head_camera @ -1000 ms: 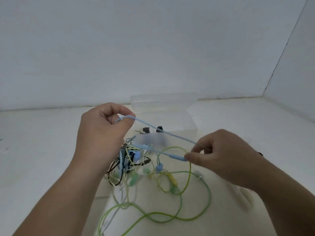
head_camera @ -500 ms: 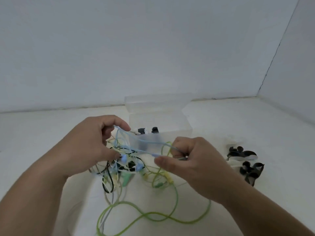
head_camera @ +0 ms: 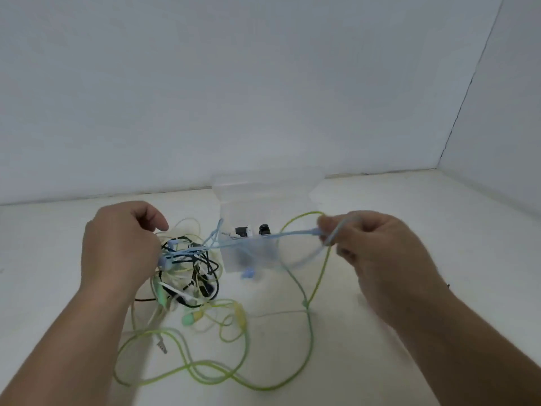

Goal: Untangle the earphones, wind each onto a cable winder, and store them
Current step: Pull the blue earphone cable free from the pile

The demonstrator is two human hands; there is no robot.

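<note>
Head view: shows left hand (head_camera: pixel 120 247) gripping the tangled earphones (head_camera: pixel 190 268) over the table (head_camera: pixel 409 200); right hand (head_camera: pixel 377 253) pinching the blue earphone cable (head_camera: pixel 263 237), taut between both, before the clear storage box (head_camera: pixel 263 194); risks cinching the knot, or snagging the green cable (head_camera: pixel 309 332), under harder pull.

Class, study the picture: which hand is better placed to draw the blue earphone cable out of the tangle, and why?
Right, probably. The right hand pinches the blue cable, stretched from the tangle, with bare table beside it to pull toward. The left hand grips the tangle, so it suits anchoring.
</note>
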